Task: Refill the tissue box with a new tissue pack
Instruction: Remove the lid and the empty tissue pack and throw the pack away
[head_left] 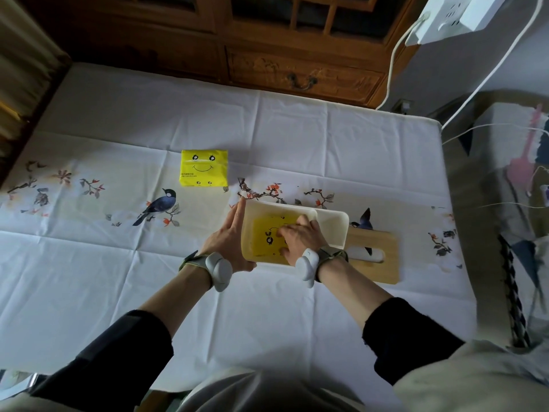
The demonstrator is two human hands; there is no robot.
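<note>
A white tissue box (332, 226) lies open side up near the middle of the table. A yellow tissue pack (266, 233) with a printed face sits inside it. My right hand (300, 237) is inside the box, fingers pressed flat on that pack. My left hand (230, 239) holds the box's left wall, fingers stretched along it. The box's wooden lid (377, 257), with its slot, lies flat just right of the box and partly under it. A second yellow tissue pack (204, 168) lies farther back on the cloth, apart from both hands.
A white tablecloth (118, 263) printed with birds and branches covers the table. A dark wooden cabinet (267, 55) stands behind the far edge. At the right are a cardboard box (505, 203), white cables (395, 55) and a wall power strip (451, 16).
</note>
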